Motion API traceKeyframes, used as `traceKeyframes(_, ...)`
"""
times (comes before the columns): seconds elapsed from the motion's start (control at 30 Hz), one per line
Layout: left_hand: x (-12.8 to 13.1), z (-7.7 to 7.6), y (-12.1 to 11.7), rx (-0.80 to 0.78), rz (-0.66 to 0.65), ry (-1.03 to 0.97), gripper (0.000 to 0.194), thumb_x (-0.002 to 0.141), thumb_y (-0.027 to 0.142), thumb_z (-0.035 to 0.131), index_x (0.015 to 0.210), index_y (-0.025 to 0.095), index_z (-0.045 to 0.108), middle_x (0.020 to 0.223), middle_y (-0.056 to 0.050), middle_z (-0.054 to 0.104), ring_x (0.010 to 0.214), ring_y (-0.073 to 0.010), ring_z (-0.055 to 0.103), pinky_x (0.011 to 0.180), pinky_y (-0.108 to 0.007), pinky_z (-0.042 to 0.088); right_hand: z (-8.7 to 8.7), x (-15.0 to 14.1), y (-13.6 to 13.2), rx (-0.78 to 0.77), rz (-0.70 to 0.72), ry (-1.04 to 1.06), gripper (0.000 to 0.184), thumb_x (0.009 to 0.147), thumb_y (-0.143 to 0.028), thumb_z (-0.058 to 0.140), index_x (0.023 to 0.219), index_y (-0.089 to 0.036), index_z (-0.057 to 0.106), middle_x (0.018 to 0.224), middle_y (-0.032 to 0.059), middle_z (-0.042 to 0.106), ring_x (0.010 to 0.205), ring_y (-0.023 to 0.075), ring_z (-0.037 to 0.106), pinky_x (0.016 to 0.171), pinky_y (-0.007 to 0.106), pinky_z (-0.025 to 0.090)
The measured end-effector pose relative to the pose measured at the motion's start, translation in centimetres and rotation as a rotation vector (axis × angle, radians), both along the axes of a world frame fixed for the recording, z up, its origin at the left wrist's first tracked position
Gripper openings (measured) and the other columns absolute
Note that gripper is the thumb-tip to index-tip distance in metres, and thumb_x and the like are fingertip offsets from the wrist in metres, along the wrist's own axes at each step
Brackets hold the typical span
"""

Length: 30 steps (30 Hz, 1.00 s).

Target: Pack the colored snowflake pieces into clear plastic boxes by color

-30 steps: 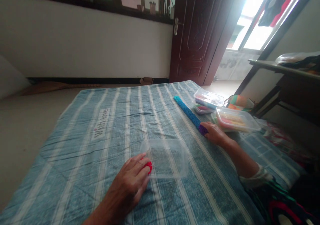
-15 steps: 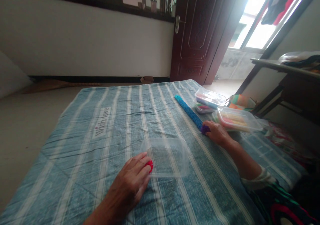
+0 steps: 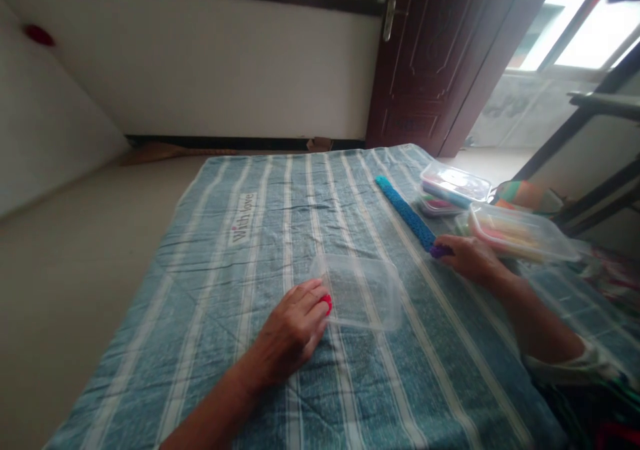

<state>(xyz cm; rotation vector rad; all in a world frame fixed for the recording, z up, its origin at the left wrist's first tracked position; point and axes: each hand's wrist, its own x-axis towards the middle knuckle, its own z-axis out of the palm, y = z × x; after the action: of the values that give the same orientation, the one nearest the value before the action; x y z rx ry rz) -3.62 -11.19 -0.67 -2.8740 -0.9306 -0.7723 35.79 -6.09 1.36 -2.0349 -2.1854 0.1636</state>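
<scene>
My left hand has its fingers closed round a small red piece, mostly hidden by them. It is at the left wall of a clear plastic box, which lies on the striped cloth. Farther right, a long knobbly blue rod rests on the cloth, bright teal at its far end. At the near end it turns into a purple section. My right hand closes its fingers on that purple section. Whether the rod is one piece or a row of small ones is too fine to tell.
Beyond my right hand sit clear lidded boxes with coloured contents, one stack behind another box. The blue striped cloth bears the words "With love". A dark red door and a white wall stand behind.
The camera has turned left and down, so everything appears shifted rightward and up. Both hands keep about the same places by the box and the rod.
</scene>
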Motion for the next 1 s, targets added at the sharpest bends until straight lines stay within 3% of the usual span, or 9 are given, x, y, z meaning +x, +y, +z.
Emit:
traceKeyframes(0.1, 0.0, 0.0, 0.0, 0.003, -0.002, -0.003, 0.019, 0.092, 0.008, 0.052, 0.104, 0.012, 0.067, 0.114, -0.013, 0.07, 0.12, -0.0268, 0.059, 0.101, -0.045, 0.054, 2.5, -2.2, -1.1, 0.064, 0.121, 0.12, 0.017, 0.081, -0.021, 0.064, 0.097, -0.024, 0.072, 0.088, 0.0013, 0.074, 0.08, 0.019, 0.067, 0.073, 0.029, 0.046)
traceKeyframes(0.23, 0.0, -0.5, 0.1, 0.023, 0.003, -0.038, 0.02, 0.092, 0.008, 0.052, 0.105, 0.012, 0.067, 0.113, -0.012, 0.07, 0.121, -0.027, 0.059, 0.101, -0.045, 0.054, 5.6, -7.9, -2.4, 0.043, 0.499, 0.341, 0.011, 0.087, -0.023, 0.065, 0.096, -0.024, 0.07, 0.089, 0.0, 0.072, 0.08, 0.014, 0.065, 0.074, 0.025, 0.046)
traceKeyframes(0.3, 0.1, -0.6, 0.1, 0.034, 0.007, -0.049, 0.02, 0.093, 0.009, 0.05, 0.103, 0.012, 0.067, 0.112, -0.012, 0.07, 0.121, -0.0269, 0.059, 0.102, -0.044, 0.054, 6.0, -11.0, -2.4, -0.011, 0.673, 0.332, 0.01, 0.089, -0.021, 0.063, 0.095, -0.022, 0.07, 0.086, 0.0007, 0.07, 0.077, 0.0137, 0.063, 0.071, 0.025, 0.044)
traceKeyframes(0.4, 0.2, -0.4, 0.1, 0.048, 0.004, -0.05, 0.02, 0.094, 0.01, 0.047, 0.099, 0.012, 0.066, 0.11, -0.012, 0.07, 0.118, -0.0259, 0.061, 0.101, -0.043, 0.055, 4.9, -14.7, -1.6, -0.082, 0.823, 0.276, 0.013, 0.088, -0.015, 0.061, 0.093, -0.022, 0.07, 0.085, 0.001, 0.07, 0.073, 0.0129, 0.061, 0.066, 0.025, 0.04)
traceKeyframes(0.63, 0.1, -0.2, -0.2, -0.001, -0.006, -0.047, 0.023, 0.095, 0.011, 0.047, 0.109, 0.011, 0.065, 0.118, -0.017, 0.068, 0.123, -0.0282, 0.059, 0.101, -0.047, 0.056, 1.5, -17.9, 0.7, -0.281, 0.909, 0.337, 0.016, 0.079, -0.009, 0.066, 0.086, -0.022, 0.072, 0.079, -0.0021, 0.07, 0.071, 0.0117, 0.06, 0.067, 0.022, 0.038)
traceKeyframes(0.8, 0.0, -0.5, -0.2, -0.023, 0.004, -0.061, 0.023, 0.095, 0.01, 0.047, 0.11, 0.007, 0.064, 0.12, -0.02, 0.066, 0.126, -0.03, 0.057, 0.103, -0.05, 0.054, 1.0, -18.4, 0.9, -0.341, 0.905, 0.462, 0.013, 0.08, -0.007, 0.064, 0.082, -0.018, 0.071, 0.078, -0.0015, 0.07, 0.072, 0.0108, 0.06, 0.069, 0.022, 0.04)
traceKeyframes(1.0, -0.2, -0.6, -0.2, -0.038, 0.023, -0.069, 0.019, 0.094, 0.011, 0.047, 0.105, 0.01, 0.063, 0.121, -0.019, 0.066, 0.129, -0.0302, 0.055, 0.104, -0.052, 0.053, 0.8, -18.5, 0.6, -0.342, 0.849, 0.512, 0.026, 0.075, -0.002, 0.063, 0.091, -0.02, 0.071, 0.087, -0.0015, 0.072, 0.078, 0.012, 0.062, 0.073, 0.022, 0.043)
